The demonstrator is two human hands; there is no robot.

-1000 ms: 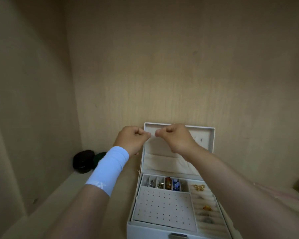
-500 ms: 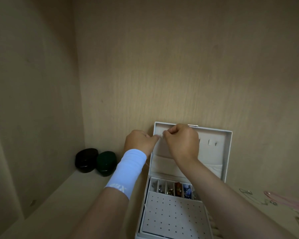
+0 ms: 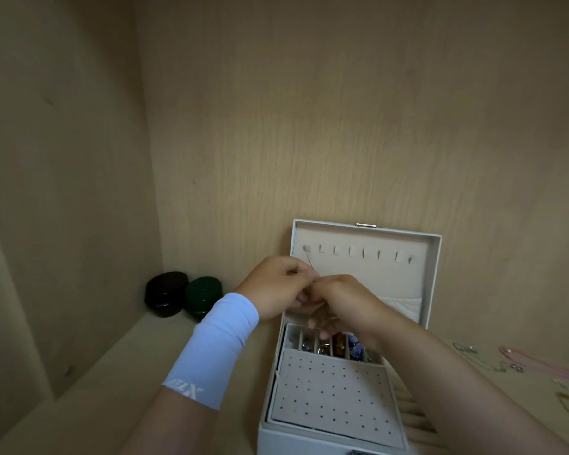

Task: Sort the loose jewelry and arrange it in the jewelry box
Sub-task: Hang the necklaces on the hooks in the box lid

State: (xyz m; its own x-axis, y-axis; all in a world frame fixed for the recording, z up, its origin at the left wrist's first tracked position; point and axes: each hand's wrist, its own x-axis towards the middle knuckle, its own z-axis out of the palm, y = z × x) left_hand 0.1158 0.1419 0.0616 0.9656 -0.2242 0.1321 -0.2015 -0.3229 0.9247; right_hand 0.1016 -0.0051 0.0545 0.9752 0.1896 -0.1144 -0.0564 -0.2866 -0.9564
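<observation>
Raised, probably to settle the hang: left hand (image 3: 276,287), fingers curled, pinching thin silver chain (image 3: 310,265); hangs from leftmost hook (image 3: 306,248) in lid of open white leatherette jewelry box (image 3: 391,277), long axis slanting down-right; right hand (image 3: 345,300) curled likewise, sharing the pinch; further right, loose silver necklaces (image 3: 465,349) waiting on shelf (image 3: 128,372).

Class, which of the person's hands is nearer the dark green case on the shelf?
Left. The left hand sits just right of the green case; the right hand lies farther right.
</observation>
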